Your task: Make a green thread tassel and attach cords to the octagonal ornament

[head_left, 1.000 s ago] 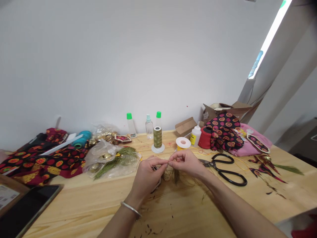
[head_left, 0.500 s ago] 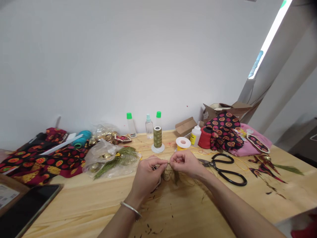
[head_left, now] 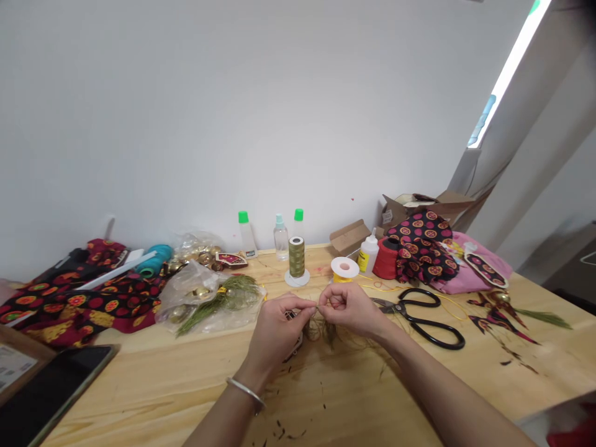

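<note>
Over the middle of the wooden table, my left hand (head_left: 280, 326) and my right hand (head_left: 352, 308) meet with fingertips pinched on olive-green thread (head_left: 329, 335). Loose strands hang below and between the fingers, and the exact spot they grip is tiny and partly covered. A dark patterned piece with a pale edge (head_left: 294, 356) lies beneath my left hand, mostly hidden by it. Just behind the hands stands a cone of olive thread (head_left: 297, 257). Black-handled scissors (head_left: 421, 316) rest by my right wrist, their blades pointing toward it.
Behind are a spool of yellow cord (head_left: 345, 269), a glue bottle (head_left: 368, 253) and red thread (head_left: 385, 259). Plastic bags with gold bells (head_left: 200, 292), a green tassel (head_left: 218, 300) and patterned fabric (head_left: 79, 310) lie left. A phone (head_left: 60, 388) lies front left. Patterned fabric pieces (head_left: 500, 316) lie right.
Both hands stay almost in the same place, still pinching the thread. Only slight finger shifts show; the things on the table have not moved.
</note>
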Demonstrator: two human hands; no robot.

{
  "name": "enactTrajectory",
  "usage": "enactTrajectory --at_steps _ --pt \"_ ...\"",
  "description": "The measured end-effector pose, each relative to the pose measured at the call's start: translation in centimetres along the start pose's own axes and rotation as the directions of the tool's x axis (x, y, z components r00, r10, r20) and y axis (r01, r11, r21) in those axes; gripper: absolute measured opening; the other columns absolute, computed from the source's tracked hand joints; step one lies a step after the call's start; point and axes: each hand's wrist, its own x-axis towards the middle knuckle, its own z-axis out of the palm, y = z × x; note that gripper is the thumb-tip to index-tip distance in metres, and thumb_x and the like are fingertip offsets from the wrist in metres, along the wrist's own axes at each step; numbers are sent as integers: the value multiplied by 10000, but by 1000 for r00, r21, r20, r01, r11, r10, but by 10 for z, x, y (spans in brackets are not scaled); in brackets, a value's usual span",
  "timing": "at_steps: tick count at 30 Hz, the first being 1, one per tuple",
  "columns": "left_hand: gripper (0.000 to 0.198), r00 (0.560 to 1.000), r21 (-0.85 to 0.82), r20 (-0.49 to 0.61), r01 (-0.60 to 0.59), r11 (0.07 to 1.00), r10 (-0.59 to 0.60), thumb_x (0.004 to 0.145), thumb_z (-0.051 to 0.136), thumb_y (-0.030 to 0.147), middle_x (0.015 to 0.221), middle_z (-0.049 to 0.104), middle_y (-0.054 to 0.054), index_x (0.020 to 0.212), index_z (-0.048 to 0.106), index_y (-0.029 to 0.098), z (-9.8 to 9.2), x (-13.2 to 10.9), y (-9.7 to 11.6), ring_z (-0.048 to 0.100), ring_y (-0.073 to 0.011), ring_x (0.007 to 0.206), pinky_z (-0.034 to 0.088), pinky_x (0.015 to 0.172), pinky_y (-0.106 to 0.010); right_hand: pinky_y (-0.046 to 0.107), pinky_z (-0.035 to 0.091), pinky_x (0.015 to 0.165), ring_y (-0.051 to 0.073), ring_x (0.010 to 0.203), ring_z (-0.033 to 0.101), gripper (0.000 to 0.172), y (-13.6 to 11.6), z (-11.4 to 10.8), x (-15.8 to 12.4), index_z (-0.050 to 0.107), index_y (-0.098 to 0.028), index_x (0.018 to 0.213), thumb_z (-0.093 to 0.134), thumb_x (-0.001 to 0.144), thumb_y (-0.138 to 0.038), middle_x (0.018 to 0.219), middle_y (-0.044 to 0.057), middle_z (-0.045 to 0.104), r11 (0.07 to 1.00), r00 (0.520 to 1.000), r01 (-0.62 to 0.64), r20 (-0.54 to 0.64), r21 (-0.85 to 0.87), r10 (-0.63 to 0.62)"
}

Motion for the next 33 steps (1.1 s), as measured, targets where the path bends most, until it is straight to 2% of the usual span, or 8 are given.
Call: enactTrajectory --at_steps 6,11,17,22,25,29,33 --pt "125 1000 -2 0 7 1000 -7 689 573 212 644 677 -13 698 692 178 -1 0 0 591 -141 600 460 584 -232 181 122 388 39 405 188 166 -4 -2 0 555 -129 654 565 643 -294 432 -92 249 995 999 -33 29 94 30" --pt "125 1000 2 -10 4 1000 -4 690 571 227 689 689 -25 694 685 174 -1 1 1 610 -156 642 472 624 -251 186 167 406 54 446 248 247 -10 -10 -1 535 -137 683 535 685 -384 503 -59 336 983 996 5 -85 183 11" --pt "149 993 -9 104 -62 998 63 719 539 259 742 681 -34 734 671 192 -1 0 4 604 -163 690 472 654 -264 191 206 437 68 483 289 224 -14 -10 -3 536 -146 705 539 688 -369 542 -46 376 984 998 38 -49 175 -30" --pt "230 977 -81 213 15 997 2 781 453 295 719 690 -20 892 627 194 -1 -2 6 609 -145 646 473 660 -259 195 180 440 67 471 260 188 -13 -11 -5 530 -148 735 503 728 -333 525 -62 319 978 997 76 -13 194 -75" --pt "227 980 -64 201 7 998 6 784 447 289 704 689 -9 878 629 193 -2 -1 5 609 -143 650 465 665 -252 198 161 437 69 466 241 159 -11 -12 -5 521 -150 763 489 745 -304 517 -70 276 974 996 79 21 212 -85" --pt "176 985 -1 166 -41 999 41 739 506 249 789 678 -25 837 643 197 -1 1 2 603 -151 702 458 669 -249 200 173 447 72 477 249 150 -11 -11 -6 516 -152 762 498 739 -300 526 -67 290 970 995 91 19 226 -98" --pt "173 975 46 217 -61 997 50 691 549 201 796 654 -28 839 637 192 5 -1 4 582 -143 681 447 664 -249 201 167 442 67 467 245 147 -13 -11 -6 516 -147 756 498 742 -293 513 -72 285 969 993 111 5 221 -115"
